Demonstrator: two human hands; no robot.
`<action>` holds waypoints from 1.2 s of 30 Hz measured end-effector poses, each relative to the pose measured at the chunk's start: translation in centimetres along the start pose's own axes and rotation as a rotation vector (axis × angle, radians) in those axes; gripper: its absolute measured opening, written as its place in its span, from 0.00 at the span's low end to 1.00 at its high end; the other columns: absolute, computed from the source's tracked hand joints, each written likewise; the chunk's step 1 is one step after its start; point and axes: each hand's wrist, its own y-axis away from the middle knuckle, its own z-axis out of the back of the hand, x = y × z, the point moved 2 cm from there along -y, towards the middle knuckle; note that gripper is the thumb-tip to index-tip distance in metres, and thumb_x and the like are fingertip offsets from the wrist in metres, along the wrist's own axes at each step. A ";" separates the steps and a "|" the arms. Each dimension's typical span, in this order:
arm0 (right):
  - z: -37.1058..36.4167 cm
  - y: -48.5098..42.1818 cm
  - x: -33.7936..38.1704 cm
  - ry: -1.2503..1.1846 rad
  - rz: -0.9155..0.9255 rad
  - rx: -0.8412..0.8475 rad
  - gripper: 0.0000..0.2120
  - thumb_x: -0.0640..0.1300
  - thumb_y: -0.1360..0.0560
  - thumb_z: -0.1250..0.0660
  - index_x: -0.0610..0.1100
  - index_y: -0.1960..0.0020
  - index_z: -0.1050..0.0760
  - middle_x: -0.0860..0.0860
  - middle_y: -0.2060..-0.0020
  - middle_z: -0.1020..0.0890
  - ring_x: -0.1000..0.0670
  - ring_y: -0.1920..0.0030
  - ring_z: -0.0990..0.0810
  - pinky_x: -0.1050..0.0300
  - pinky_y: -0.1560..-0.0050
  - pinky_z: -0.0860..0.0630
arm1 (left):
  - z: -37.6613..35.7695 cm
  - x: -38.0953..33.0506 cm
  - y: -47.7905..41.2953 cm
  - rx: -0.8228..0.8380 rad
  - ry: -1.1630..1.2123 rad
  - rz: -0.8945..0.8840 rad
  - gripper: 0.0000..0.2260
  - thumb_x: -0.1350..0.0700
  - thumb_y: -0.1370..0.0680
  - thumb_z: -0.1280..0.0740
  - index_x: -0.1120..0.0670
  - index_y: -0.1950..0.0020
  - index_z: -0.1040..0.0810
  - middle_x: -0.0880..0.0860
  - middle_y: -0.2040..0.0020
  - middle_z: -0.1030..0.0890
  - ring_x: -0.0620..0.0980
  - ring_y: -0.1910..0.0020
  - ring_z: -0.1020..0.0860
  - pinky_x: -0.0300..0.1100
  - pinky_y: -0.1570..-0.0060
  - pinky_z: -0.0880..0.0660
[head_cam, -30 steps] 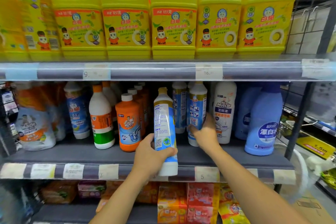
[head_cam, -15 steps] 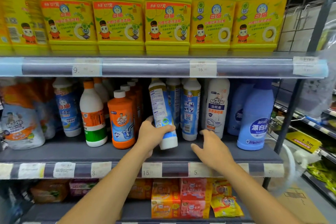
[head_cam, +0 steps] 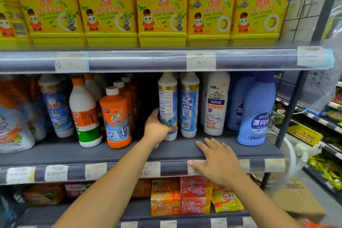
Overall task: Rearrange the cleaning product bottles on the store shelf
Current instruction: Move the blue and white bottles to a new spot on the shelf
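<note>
One upright bottle (head_cam: 167, 105), apparently back-label outward, in left hand (head_cam: 157, 128).

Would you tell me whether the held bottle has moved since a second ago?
Yes: the held bottle went back onto the shelf, beside its twin bottle.

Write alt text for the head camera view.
A person's left hand grips a blue-and-white bottle standing on a store's middle shelf among cleaning products, while the open right hand hovers over the shelf's front edge. Yellow detergent jugs fill the shelf above.
</note>
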 end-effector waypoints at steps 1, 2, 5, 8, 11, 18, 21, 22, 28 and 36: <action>-0.2 0.0 0.0 0.002 -0.002 0.001 0.46 0.77 0.34 0.61 0.54 0.23 0.45 0.48 0.24 0.40 0.47 0.24 0.45 0.46 0.27 0.47 | 0.0 0.1 -0.2 -0.001 -0.012 0.008 0.38 0.64 0.40 0.19 0.51 0.33 0.28 0.50 0.40 0.20 0.47 0.46 0.22 0.44 0.45 0.23; -0.3 0.0 0.0 -0.001 -0.006 0.000 0.46 0.77 0.34 0.61 0.54 0.23 0.45 0.48 0.24 0.41 0.47 0.24 0.45 0.46 0.27 0.47 | 0.0 0.1 -0.4 -0.006 -0.036 0.014 0.38 0.63 0.40 0.19 0.52 0.33 0.28 0.51 0.39 0.20 0.47 0.45 0.22 0.44 0.45 0.23; -0.5 -0.1 0.0 -0.012 -0.010 -0.008 0.46 0.77 0.34 0.61 0.54 0.23 0.45 0.49 0.23 0.41 0.47 0.24 0.45 0.46 0.27 0.47 | -0.2 0.2 -0.8 -0.023 -0.114 0.041 0.37 0.61 0.40 0.18 0.53 0.34 0.27 0.52 0.39 0.20 0.50 0.43 0.21 0.46 0.43 0.23; -0.6 0.0 0.0 -0.011 -0.007 -0.009 0.45 0.77 0.34 0.61 0.54 0.23 0.45 0.48 0.24 0.41 0.46 0.24 0.45 0.45 0.27 0.47 | -0.6 0.2 -1.0 -0.033 -0.158 0.068 0.34 0.60 0.40 0.18 0.54 0.37 0.27 0.54 0.39 0.20 0.52 0.41 0.21 0.48 0.42 0.22; -0.6 0.0 0.1 -0.022 -0.006 -0.008 0.45 0.77 0.33 0.61 0.54 0.23 0.45 0.48 0.24 0.41 0.46 0.24 0.45 0.45 0.27 0.47 | -0.9 0.1 -1.2 -0.037 -0.179 0.072 0.34 0.60 0.39 0.18 0.54 0.37 0.27 0.54 0.38 0.20 0.53 0.41 0.21 0.47 0.43 0.23; -0.4 0.0 0.1 -0.033 0.003 0.001 0.45 0.77 0.33 0.61 0.54 0.23 0.45 0.47 0.24 0.41 0.45 0.24 0.45 0.44 0.27 0.48 | -1.2 0.3 -1.1 -0.021 -0.154 0.062 0.34 0.59 0.37 0.20 0.53 0.34 0.30 0.54 0.36 0.22 0.52 0.39 0.22 0.43 0.44 0.25; -0.3 -0.1 0.1 -0.036 0.003 0.002 0.46 0.77 0.34 0.62 0.54 0.23 0.45 0.47 0.24 0.40 0.45 0.24 0.44 0.44 0.27 0.47 | -1.2 0.1 -0.9 0.002 -0.163 0.090 0.35 0.59 0.36 0.20 0.53 0.32 0.31 0.54 0.35 0.22 0.52 0.39 0.23 0.43 0.43 0.25; -0.3 -0.1 0.1 -0.035 0.005 0.004 0.46 0.77 0.34 0.62 0.54 0.23 0.45 0.47 0.24 0.40 0.45 0.24 0.44 0.43 0.27 0.47 | -1.3 0.1 -0.6 0.013 -0.169 0.118 0.35 0.58 0.35 0.21 0.54 0.32 0.32 0.54 0.35 0.23 0.52 0.38 0.23 0.44 0.43 0.25; -0.2 0.0 0.0 -0.042 0.005 0.002 0.46 0.77 0.34 0.63 0.54 0.23 0.45 0.47 0.24 0.39 0.45 0.24 0.44 0.44 0.28 0.46 | -0.3 -0.8 3.6 0.016 -0.249 0.189 0.32 0.54 0.34 0.21 0.53 0.34 0.31 0.51 0.39 0.23 0.44 0.49 0.24 0.38 0.53 0.28; 2.8 0.5 2.9 -0.226 0.057 0.013 0.27 0.63 0.26 0.38 0.48 0.34 0.31 0.48 0.37 0.27 0.45 0.38 0.27 0.50 0.40 0.29 | 9.9 -2.1 14.4 0.101 -0.777 -0.046 0.15 0.49 0.28 0.27 0.45 0.44 0.25 0.45 0.45 0.24 0.43 0.45 0.25 0.31 0.51 0.31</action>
